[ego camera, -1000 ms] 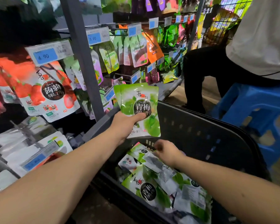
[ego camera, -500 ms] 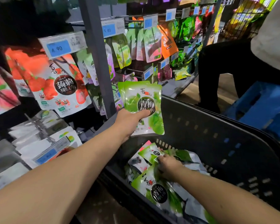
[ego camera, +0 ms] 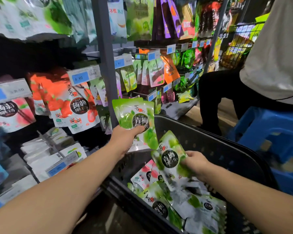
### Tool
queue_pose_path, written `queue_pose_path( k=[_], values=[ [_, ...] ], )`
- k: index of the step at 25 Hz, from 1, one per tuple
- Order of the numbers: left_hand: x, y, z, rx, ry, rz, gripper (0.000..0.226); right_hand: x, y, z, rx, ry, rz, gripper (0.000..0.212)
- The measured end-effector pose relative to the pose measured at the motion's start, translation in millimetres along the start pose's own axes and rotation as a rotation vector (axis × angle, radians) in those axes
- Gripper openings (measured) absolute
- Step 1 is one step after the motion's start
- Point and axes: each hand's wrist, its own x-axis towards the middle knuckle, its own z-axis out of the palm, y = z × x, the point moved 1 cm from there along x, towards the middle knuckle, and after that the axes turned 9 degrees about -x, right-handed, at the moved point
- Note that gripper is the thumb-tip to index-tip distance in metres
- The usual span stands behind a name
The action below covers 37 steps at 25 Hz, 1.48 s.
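My left hand (ego camera: 125, 141) grips a small stack of green snack pouches (ego camera: 134, 119) upright, just left of the black plastic basket (ego camera: 210, 146). My right hand (ego camera: 195, 163) pinches another green pouch (ego camera: 169, 157) by its right edge and holds it lifted over the basket, tilted toward the stack. Several more green and pink pouches (ego camera: 176, 200) lie piled in the basket bottom.
Hanging racks of red (ego camera: 69, 102) and green snack pouches with blue price tags (ego camera: 79, 77) fill the left and back. A grey upright post (ego camera: 107, 65) stands behind the stack. A person in a white top (ego camera: 274, 53) sits on a blue stool (ego camera: 269, 132) at right.
My right hand has picked a green pouch out of the basket pile and raised it toward the stack. My left hand kept holding its pouches in place.
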Motion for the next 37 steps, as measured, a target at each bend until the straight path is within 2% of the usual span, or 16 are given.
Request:
queue_pose_path(
  k=[2, 5, 10, 12, 16, 19, 20, 21, 23, 24, 27, 28, 29, 31, 32, 37],
  values=[
    [-10, 5, -8, -0.018, 0.034, 0.029, 0.028, -17, -15, -11, 0.258, -0.093, -0.009, 0.036],
    [-30, 17, -21, -0.055, 0.086, 0.065, 0.046, -40, -44, -21, 0.447, -0.154, -0.081, 0.055],
    [-82, 45, -40, -0.089, 0.115, 0.092, 0.025, -92, -92, -17, 0.624, -0.18, -0.169, 0.068],
    [-113, 58, -48, -0.069, 0.089, 0.103, 0.026, -113, -110, -6, 0.647, -0.229, -0.184, 0.073],
    [-156, 77, -74, -0.115, 0.113, 0.137, 0.034, -158, -142, 14, 0.607, -0.298, -0.212, 0.066],
    [-173, 93, -94, -0.167, 0.123, 0.177, 0.052, -190, -167, 22, 0.582, -0.382, -0.261, 0.037],
    [-178, 98, -103, -0.177, 0.14, 0.188, 0.058, -198, -176, 25, 0.545, -0.4, -0.287, 0.033],
    [-183, 104, -112, -0.171, 0.161, 0.204, 0.061, -207, -184, 27, 0.489, -0.41, -0.326, 0.043],
    [-194, 120, -127, -0.163, 0.197, 0.234, 0.052, -216, -199, 30, 0.326, -0.364, -0.411, 0.074],
    [-199, 127, -134, -0.149, 0.191, 0.255, 0.051, -219, -206, 31, 0.259, -0.348, -0.448, 0.083],
    [-219, 146, -147, -0.095, 0.213, 0.324, 0.039, -223, -228, 35, 0.218, -0.317, -0.495, 0.113],
    [-222, 152, -151, -0.078, 0.212, 0.347, 0.035, -228, -236, 37, 0.241, -0.318, -0.507, 0.114],
    [-224, 160, -153, -0.045, 0.229, 0.359, 0.037, -236, -245, 37, 0.273, -0.323, -0.527, 0.1],
    [-218, 177, -157, -0.026, 0.229, 0.393, 0.043, -238, -261, 38, 0.302, -0.253, -0.559, 0.058],
    [-212, 183, -158, -0.025, 0.215, 0.412, 0.045, -232, -270, 39, 0.311, -0.21, -0.566, 0.049],
    [-170, 203, -168, -0.039, 0.247, 0.408, 0.044, -194, -328, 46, 0.463, -0.147, -0.606, 0.04]
  ],
)
